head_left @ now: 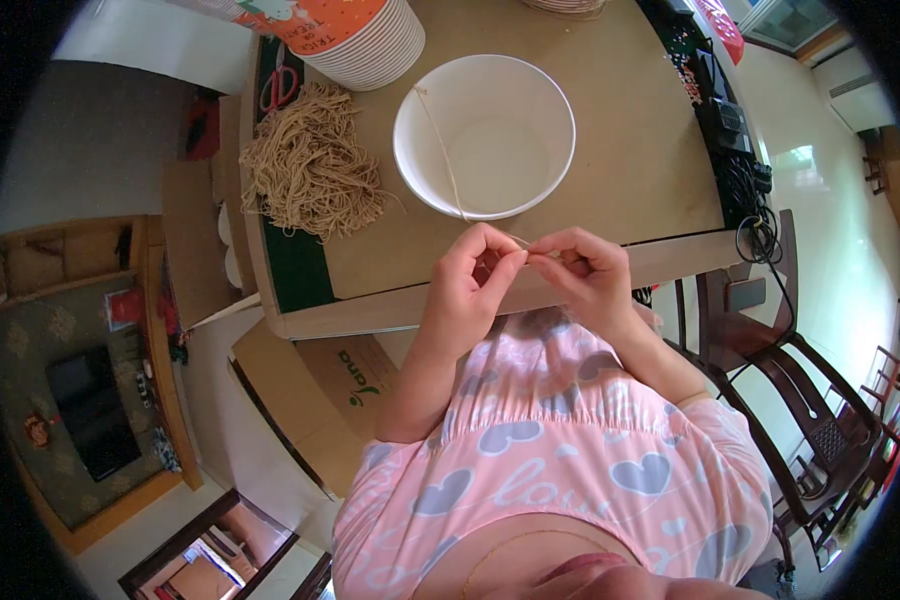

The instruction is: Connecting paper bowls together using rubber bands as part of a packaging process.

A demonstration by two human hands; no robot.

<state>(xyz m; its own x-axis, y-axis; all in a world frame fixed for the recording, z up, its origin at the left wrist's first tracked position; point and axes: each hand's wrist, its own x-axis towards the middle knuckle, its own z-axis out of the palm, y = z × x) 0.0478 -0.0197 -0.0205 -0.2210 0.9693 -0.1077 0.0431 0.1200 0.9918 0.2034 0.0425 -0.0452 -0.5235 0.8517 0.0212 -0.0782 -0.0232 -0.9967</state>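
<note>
Head view: at the far left, a flat black television (95, 412) shows beyond the light-brown bench (645, 150). On the bench's left end, a pair of scissors with red handles (281, 88) lies just beside a loose, tangled heap of beige string (315, 165). Next comes a stack of orange-printed paper buckets (375, 48), and right of it a wide, round white bucket (510, 140) stands open side up. A single thin beige strand (446, 153) runs from this bucket's upper left rim across its mouth, over the near rim, to the hands. The left hand (478, 275) pinches the strand between thumb and forefinger; the right hand (585, 268), just beside it, has its fingers pinched narrow on the strand too. Farther right, a bundle of black cables (759, 240) hangs at the bench's edge, above a dark wooden chair (820, 412).
</note>
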